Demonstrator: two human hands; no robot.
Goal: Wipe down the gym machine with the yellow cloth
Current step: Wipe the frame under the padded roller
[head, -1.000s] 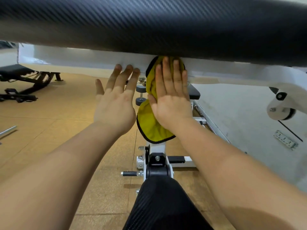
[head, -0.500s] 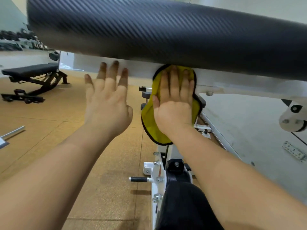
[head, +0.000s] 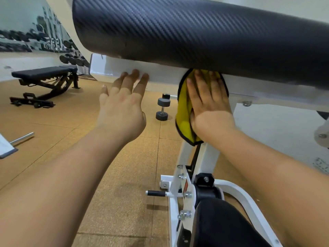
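Tan gym floor [head: 115, 175] below a machine [head: 211, 157] with a black pad [head: 195, 32].
Right hand [head: 210, 107] presses the yellow cloth [head: 183, 113] against the white beam [head: 165, 75] just under the pad, fingers [head: 201, 84] straight and close together; the cloth's lower part hangs left of the wrist. Left hand [head: 121, 114] touches the beam with lightly spread fingers, left of the cloth. A bench [head: 44, 72] stands far left, a dumbbell [head: 162, 108] between the hands.
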